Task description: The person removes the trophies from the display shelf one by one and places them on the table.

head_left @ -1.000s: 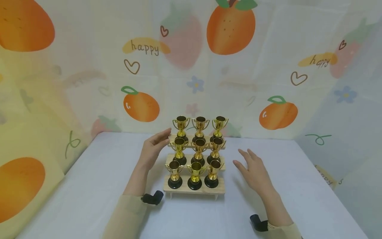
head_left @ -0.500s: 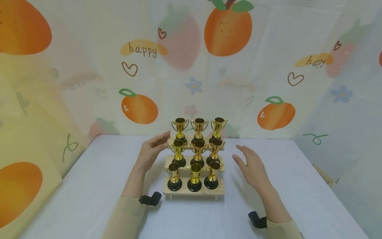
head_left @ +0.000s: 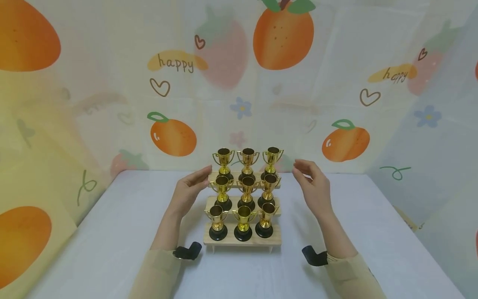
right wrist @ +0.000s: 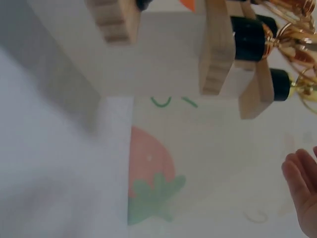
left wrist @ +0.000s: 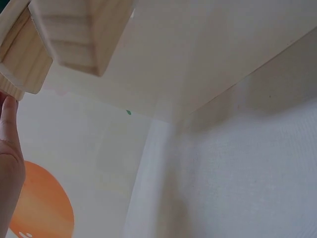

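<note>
A stepped wooden stand holds small gold trophy cups on black bases, three to each of its three tiers. All the cups stand upright. At the left end of the top tier, my left hand has its fingertips at the wood, fingers lightly bent. A finger meets the plank's end in the left wrist view. My right hand is raised to the right of the stand, holding nothing, apart from the top right trophy cup. In the right wrist view its fingers are loosely bent, beyond the tiers.
The stand rests on a white-covered table. Behind it hangs a backdrop cloth printed with oranges and strawberries. Each wrist carries a black camera mount, the left mount lying near the stand's front left corner.
My right hand has risen and moved forward from beside the middle tier to the height of the top tier. My left hand keeps its place at the stand. The head view has shifted slightly.
</note>
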A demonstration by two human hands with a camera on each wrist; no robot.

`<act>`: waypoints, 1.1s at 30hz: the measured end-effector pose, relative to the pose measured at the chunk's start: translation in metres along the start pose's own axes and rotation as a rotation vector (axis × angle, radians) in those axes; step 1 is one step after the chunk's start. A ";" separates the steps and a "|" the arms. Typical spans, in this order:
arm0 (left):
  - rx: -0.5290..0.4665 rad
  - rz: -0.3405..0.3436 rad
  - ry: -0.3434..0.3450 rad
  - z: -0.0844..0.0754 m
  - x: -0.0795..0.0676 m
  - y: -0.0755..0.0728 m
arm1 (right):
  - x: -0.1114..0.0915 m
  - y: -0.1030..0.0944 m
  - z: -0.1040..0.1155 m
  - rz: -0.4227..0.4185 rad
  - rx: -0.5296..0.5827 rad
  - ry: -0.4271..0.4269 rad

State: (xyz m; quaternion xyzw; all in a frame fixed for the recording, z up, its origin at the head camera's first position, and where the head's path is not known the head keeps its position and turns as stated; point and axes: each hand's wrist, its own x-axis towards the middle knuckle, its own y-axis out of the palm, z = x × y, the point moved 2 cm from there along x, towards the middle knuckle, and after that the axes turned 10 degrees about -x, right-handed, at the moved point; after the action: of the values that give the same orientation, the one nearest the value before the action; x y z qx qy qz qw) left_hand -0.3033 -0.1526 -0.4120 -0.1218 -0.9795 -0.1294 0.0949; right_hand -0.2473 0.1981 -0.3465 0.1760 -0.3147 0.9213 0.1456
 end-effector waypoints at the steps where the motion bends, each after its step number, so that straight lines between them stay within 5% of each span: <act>1: -0.004 0.003 0.003 0.000 0.000 0.000 | -0.001 -0.001 0.002 -0.013 0.029 0.005; 6: -0.014 0.011 0.024 -0.002 0.003 0.001 | -0.016 -0.004 0.007 0.001 0.181 -0.008; 13: -0.032 -0.001 0.021 -0.005 0.003 -0.001 | -0.043 0.004 0.000 0.256 0.284 -0.062; 21: -0.073 0.003 0.021 0.000 0.002 -0.002 | -0.058 0.024 -0.002 0.437 0.307 -0.054; 33: -0.073 -0.003 0.033 0.005 0.002 0.000 | -0.063 0.037 -0.004 0.480 0.300 -0.014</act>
State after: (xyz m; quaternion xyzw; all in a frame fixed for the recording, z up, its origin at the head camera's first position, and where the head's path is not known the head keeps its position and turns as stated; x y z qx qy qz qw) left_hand -0.3060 -0.1507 -0.4162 -0.1214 -0.9726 -0.1672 0.1064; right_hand -0.2061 0.1624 -0.3953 0.1225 -0.2085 0.9645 -0.1064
